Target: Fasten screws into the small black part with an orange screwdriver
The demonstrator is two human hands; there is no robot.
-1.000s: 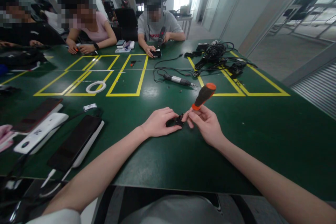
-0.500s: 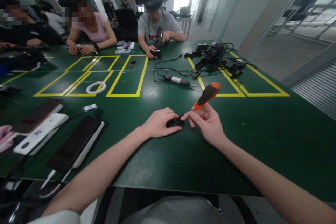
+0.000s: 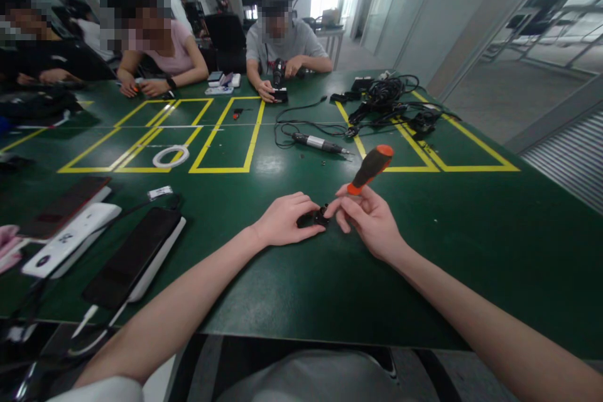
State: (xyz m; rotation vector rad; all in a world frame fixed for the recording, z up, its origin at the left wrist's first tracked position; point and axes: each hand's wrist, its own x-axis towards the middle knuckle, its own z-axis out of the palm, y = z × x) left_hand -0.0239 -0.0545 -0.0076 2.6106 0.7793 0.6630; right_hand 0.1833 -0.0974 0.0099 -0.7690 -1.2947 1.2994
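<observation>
My left hand (image 3: 288, 220) rests on the green table, thumb and fingers closed round a small black part (image 3: 322, 216) whose exact kind I cannot make out. A screwdriver (image 3: 371, 169) with a black and orange handle is in my right hand (image 3: 374, 220), its handle tilted up to the right. The blade is mostly hidden by the fingers. My right index finger reaches to the top of the black part and appears to touch it.
Beyond my hands lie an electric screwdriver (image 3: 318, 142) with its cord and a heap of black cables (image 3: 386, 97). A white tape roll (image 3: 160, 157) sits left, within yellow tape lines. Phones (image 3: 134, 257) and a white power bank (image 3: 70, 235) lie nearer left. Co-workers (image 3: 287, 38) sit opposite.
My hands and the screwdriver hold nearly the same pose, apart from a slight shift of the view. Across the table, a co-worker's power tool has tipped lower over a black piece.
</observation>
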